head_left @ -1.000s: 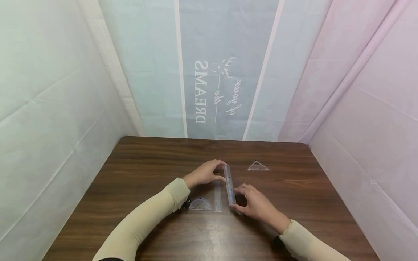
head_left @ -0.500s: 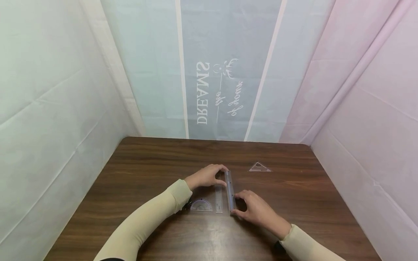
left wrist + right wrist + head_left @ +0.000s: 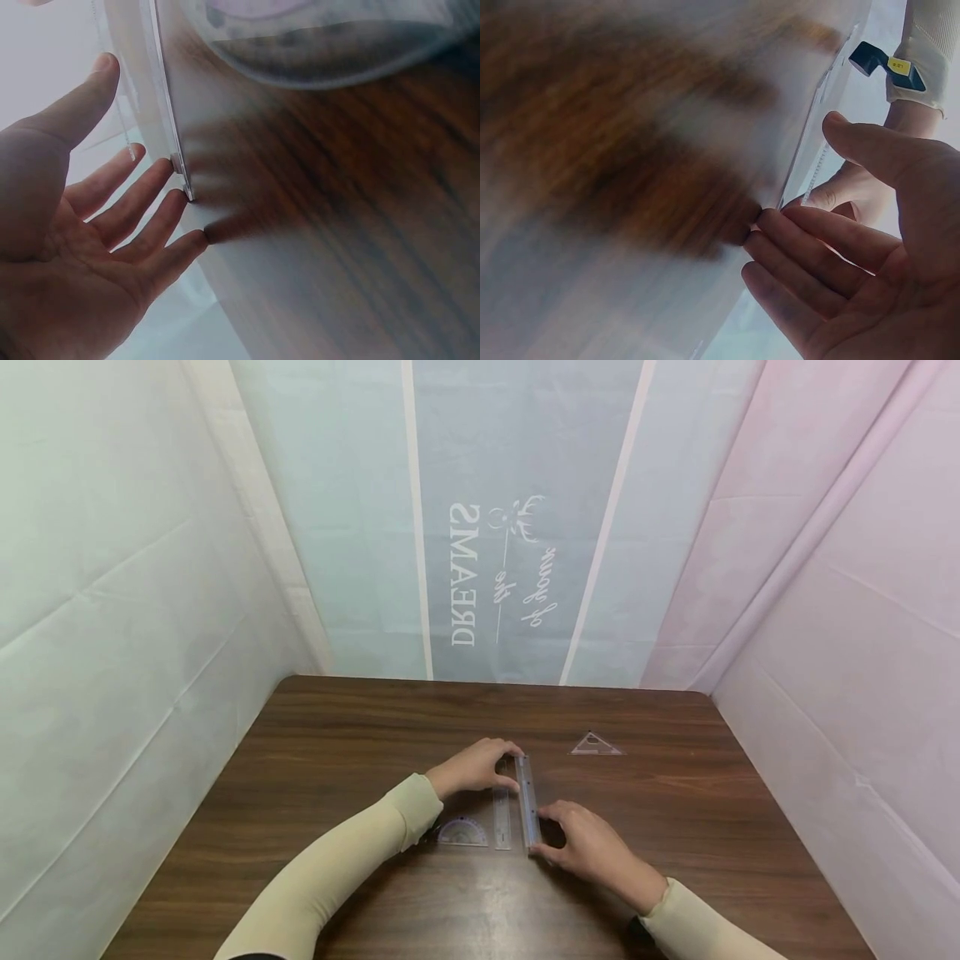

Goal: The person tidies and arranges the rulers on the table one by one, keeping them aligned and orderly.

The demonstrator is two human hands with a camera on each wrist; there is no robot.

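Between my two hands is a clear plastic ruler (image 3: 528,806), close over the table and slanting slightly. My left hand (image 3: 474,766) holds its far end, thumb on the near side and fingers curved toward the tip. My right hand (image 3: 592,842) pinches its near end between thumb and fingers. In the left wrist view the ruler's marked edge (image 3: 124,120) runs past the thumb to the index fingertip. The right wrist view has the ruler's scale (image 3: 815,175) beside the right index fingertip. Just left of it, a second clear ruler (image 3: 502,828) lies flat, its far part hidden by the left hand.
A clear protractor (image 3: 462,833) lies left of the flat ruler, near the left sleeve. Farther back on the right is a clear triangular set square (image 3: 604,748). The brown wooden table (image 3: 360,718) has fabric walls (image 3: 120,610) on its sides and back.
Both hands have brought the held ruler slightly down and toward me, most of it in the first half second. The flat ruler, protractor and set square stay in place.
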